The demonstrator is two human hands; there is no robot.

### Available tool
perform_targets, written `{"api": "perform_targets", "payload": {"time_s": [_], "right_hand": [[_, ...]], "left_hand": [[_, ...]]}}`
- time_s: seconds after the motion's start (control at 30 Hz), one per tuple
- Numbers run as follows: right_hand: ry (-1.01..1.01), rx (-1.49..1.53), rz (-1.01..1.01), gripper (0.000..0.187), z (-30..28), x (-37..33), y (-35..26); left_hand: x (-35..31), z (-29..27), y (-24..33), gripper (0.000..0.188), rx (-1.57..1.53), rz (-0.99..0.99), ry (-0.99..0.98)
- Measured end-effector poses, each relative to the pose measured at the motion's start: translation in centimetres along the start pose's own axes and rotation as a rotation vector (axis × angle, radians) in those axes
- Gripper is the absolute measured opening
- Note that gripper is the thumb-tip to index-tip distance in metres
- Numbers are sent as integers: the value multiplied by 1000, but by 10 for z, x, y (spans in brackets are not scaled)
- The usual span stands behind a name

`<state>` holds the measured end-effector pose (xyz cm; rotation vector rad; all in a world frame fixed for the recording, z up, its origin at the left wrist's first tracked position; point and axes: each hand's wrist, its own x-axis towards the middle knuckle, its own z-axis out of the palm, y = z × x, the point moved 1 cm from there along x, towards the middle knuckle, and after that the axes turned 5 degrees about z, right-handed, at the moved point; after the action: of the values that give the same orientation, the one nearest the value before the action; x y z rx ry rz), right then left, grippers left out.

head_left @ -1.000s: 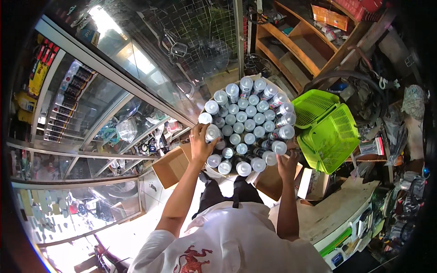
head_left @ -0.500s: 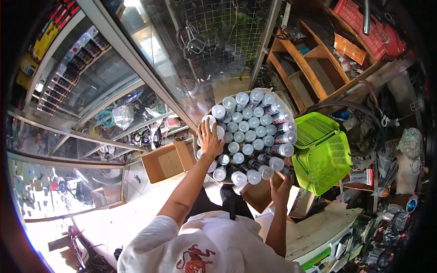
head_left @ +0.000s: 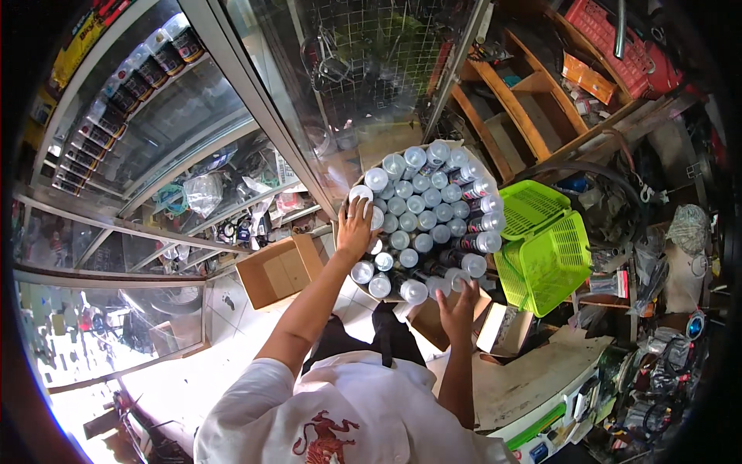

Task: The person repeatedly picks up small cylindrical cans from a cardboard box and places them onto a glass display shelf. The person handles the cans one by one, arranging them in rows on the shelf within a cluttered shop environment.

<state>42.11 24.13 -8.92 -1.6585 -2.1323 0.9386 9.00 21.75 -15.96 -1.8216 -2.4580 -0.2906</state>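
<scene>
A cluster of spray cans [head_left: 421, 203] with clear caps and dark bodies stands packed together in front of me. Some outer cans lean outward, showing their sides. My left hand [head_left: 356, 230] lies over the caps at the cluster's left edge, its fingers spread across a pale cap [head_left: 361, 194]. At the near right edge, my right hand [head_left: 457, 306] has its thumb and fingers on either side of a leaning spray can [head_left: 457, 277]. The palm side of each hand is hidden.
Left of the cluster is a glass display case [head_left: 166, 189] with more cans on its shelf. An open cardboard box [head_left: 272, 272] sits on the tiled floor. A green plastic basket [head_left: 545, 271] stands at the right, below a wooden compartment rack [head_left: 533, 116].
My right hand has moved up and left onto the near cans, and its fingers have come apart. The left hand stays on the left-edge caps, shifted slightly. The view has shifted a little.
</scene>
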Motion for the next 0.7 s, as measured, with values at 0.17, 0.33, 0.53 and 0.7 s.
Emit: {"api": "perform_targets", "payload": {"time_s": [0.17,0.33,0.53,0.7], "right_hand": [[-61,-29,12,77,9,-17,0],[-84,-83,0,77,9,-18,11],[-118,-53,9,76,3,-10,21],[-129,-38,10,76,3,-9,23]], "left_hand": [[7,-3,-17,79,111,231,-81],[25,-12,-22,80,172,439,-148],[24,-6,-37,85,32,459,-206],[8,-6,-25,87,-69,304,-118]]}}
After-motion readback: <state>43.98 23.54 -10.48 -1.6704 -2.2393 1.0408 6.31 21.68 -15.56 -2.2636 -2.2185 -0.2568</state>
